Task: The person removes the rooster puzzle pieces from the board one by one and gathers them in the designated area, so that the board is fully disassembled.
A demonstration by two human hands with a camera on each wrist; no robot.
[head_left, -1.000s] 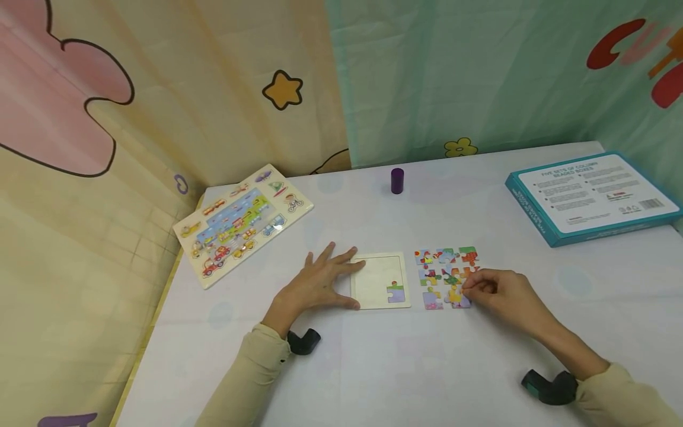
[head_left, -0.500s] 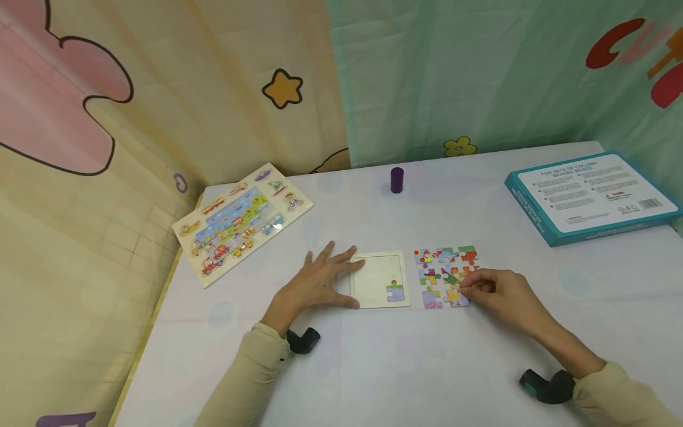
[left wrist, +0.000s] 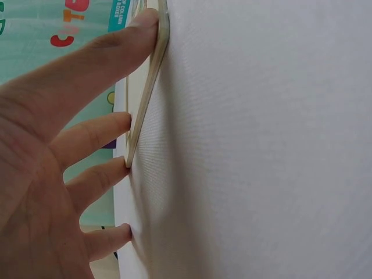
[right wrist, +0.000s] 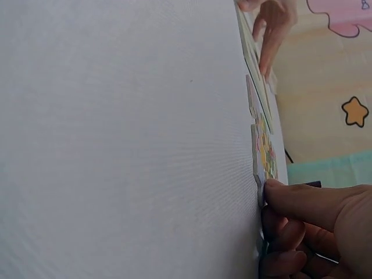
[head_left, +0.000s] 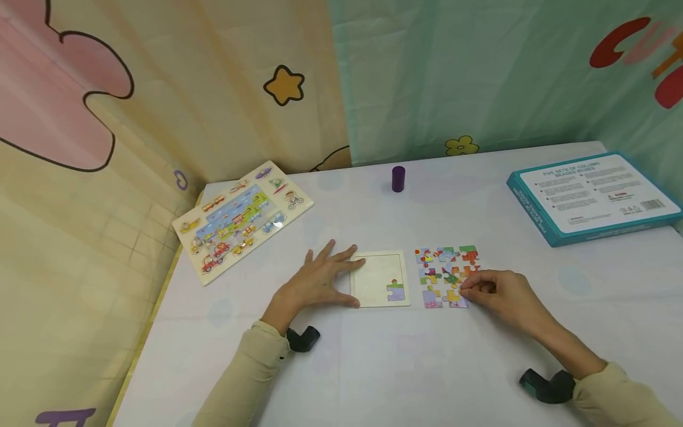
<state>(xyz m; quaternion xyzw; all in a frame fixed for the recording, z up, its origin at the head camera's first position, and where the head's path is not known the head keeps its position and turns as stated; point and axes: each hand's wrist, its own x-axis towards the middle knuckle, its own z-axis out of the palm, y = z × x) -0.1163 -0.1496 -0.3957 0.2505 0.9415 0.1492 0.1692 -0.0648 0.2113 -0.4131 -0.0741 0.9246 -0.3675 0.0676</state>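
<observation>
My left hand [head_left: 315, 284] has its fingers spread. Its thumb and fingertips rest on the left side of a square wooden puzzle tray [head_left: 373, 274]. One green-and-purple jigsaw piece [head_left: 395, 292] lies in the tray's lower right. Right of the tray, loose jigsaw pieces [head_left: 433, 298] are laid out in rows. My right hand [head_left: 504, 296], fingers curled, pinches the right edge of the yellow-and-purple jigsaw piece [head_left: 455, 299] in the front row. In the right wrist view, the thumb [right wrist: 302, 200] presses at the piece's edge while the curled fingers partly hide it.
A picture board with vehicles [head_left: 242, 222] lies at the back left. Behind the tray stands a purple cylinder [head_left: 398, 179]. A teal-edged flat box [head_left: 594, 196] lies at the back right. Printed curtains [head_left: 469, 71] rise behind the white table [head_left: 373, 367].
The right hand and the piece at its fingertips have shifted very slightly left. The left hand stays in place on the tray.
</observation>
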